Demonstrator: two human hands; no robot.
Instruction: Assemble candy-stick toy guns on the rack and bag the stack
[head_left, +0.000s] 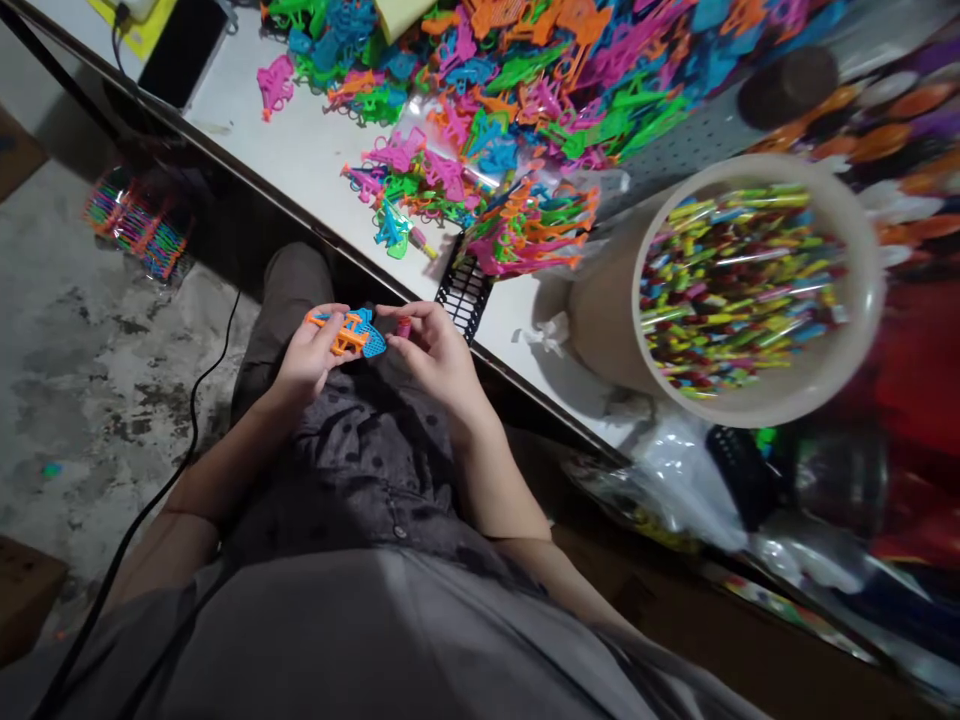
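Observation:
Over my lap, my left hand (313,348) is closed around an orange and blue plastic toy (358,336), its blue latticed part pointing to the right. Close beside it, my right hand (435,350) pinches a small red cylindrical piece (403,327) between thumb and fingers; its exact kind is too small to make out. The toy and the red piece are a short gap apart. On the table just beyond lies a blue and green plastic piece (391,230), next to a black slotted basket (463,290) with orange, pink and green plastic pieces (525,225) heaped at it.
A large heap of coloured plastic parts (525,80) covers the back of the white table (247,130). To the right stands a pale bucket (600,320) of striped, wrapped sticks (742,290). A black cable (193,400) runs along the left; a bundle of coloured pieces (139,220) lies low there.

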